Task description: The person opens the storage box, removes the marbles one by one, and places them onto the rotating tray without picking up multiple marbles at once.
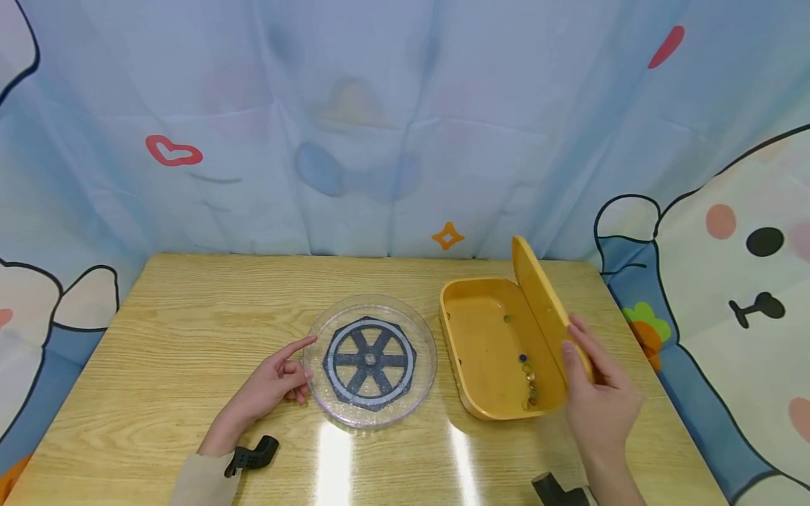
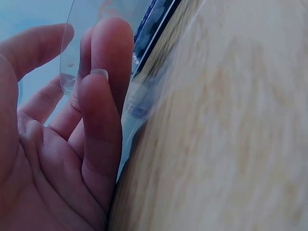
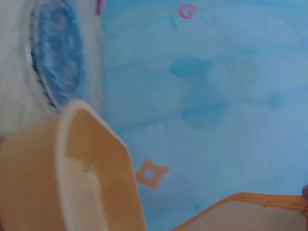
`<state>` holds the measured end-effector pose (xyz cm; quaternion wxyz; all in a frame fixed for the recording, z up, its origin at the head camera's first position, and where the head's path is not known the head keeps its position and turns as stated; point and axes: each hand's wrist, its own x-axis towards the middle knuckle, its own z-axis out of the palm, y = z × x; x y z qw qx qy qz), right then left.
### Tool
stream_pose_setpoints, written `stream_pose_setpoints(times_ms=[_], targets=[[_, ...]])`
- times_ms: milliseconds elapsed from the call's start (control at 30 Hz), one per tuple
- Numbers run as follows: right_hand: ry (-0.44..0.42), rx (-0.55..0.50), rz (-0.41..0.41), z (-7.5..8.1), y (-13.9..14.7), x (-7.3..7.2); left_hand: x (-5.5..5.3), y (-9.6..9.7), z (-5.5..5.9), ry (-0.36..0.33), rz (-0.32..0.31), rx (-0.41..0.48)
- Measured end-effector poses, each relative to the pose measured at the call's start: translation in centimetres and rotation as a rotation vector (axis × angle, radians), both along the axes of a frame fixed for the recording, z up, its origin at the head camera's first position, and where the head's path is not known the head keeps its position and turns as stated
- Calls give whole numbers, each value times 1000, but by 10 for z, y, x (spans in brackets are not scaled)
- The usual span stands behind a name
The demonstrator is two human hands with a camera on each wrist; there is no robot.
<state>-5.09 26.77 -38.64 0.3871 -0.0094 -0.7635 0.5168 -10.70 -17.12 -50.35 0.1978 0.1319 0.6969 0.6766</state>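
Observation:
A round clear plastic dish [image 1: 314,393] with a dark hexagonal wheel pattern in its middle lies on the table in the head view. My left hand [image 1: 278,379] touches its left side, index finger extended and the other fingers loosely bent. In the left wrist view, the dish's clear wall [image 2: 70,72] stands beside the fingers. Right of the dish is a yellow box [image 1: 481,344] with small coloured bead-like pieces [image 1: 530,379] along its inner right side. My right hand [image 1: 601,393] pinches the near end of its raised yellow lid [image 1: 547,302], tilted upward at the box's right side.
The wooden table [image 1: 190,316] bears the dish and the box. A blue patterned curtain [image 1: 380,140] hangs behind the table and down both sides. Dark wrist-camera mounts [image 1: 253,455] sit at both wrists.

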Motion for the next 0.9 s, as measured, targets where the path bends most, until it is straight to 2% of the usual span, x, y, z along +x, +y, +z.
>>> stream_pose_setpoints(times_ms=[133, 267, 367, 500, 600, 700, 800, 900], targets=[[-52, -337, -80, 10, 26, -6, 0, -1, 0, -6, 2, -1], [7, -668, -100, 11, 54, -13, 0, -1, 2, -10, 4, -2], [23, -811, -125, 7, 70, -16, 0, 0, 2, -14, 4, -6], [46, -944, -135, -3, 86, -21, 0, 0, 3, -16, 6, -5], [56, -1009, -130, -13, 96, -24, 0, 0, 3, -16, 5, -5], [42, -1024, -141, -23, 105, -25, 0, 0, 3, -11, 4, -8], [-2, -957, -182, -33, 114, -25, 0, 0, 2, -6, 3, -12], [-83, -871, -241, -40, 125, -25, 0, -1, 1, -6, 3, -12]])
